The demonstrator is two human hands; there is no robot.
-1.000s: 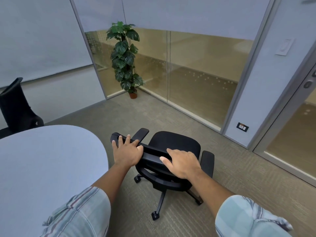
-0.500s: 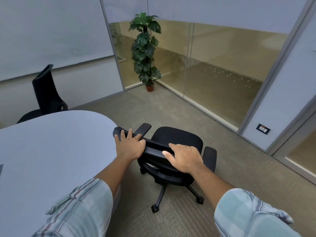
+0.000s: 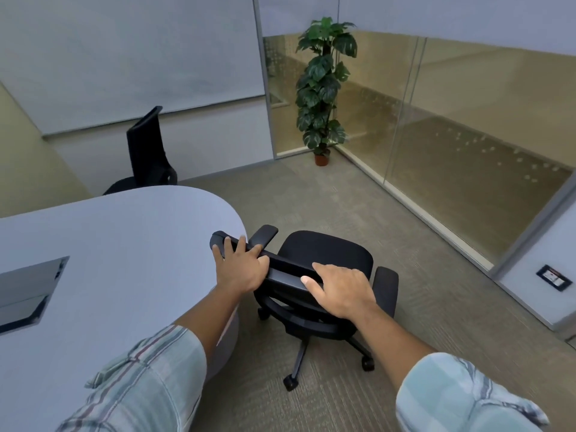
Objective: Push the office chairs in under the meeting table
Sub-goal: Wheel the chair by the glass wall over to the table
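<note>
Black office chair (image 3: pixel 324 260) located at the rounded end of the pale meeting table (image 3: pixel 109 244), backrest top gripped by left hand (image 3: pixel 241 269) and right hand (image 3: pixel 343 291), fingers of both curled over the rail, seat outside the table edge. Compared with the earlier frames: backrest nearer the table rim, second chair (image 3: pixel 146 151) and potted plant (image 3: pixel 324 88) shifted rightward in view, dark table inset (image 3: pixel 28 291) newly visible at left.
</note>
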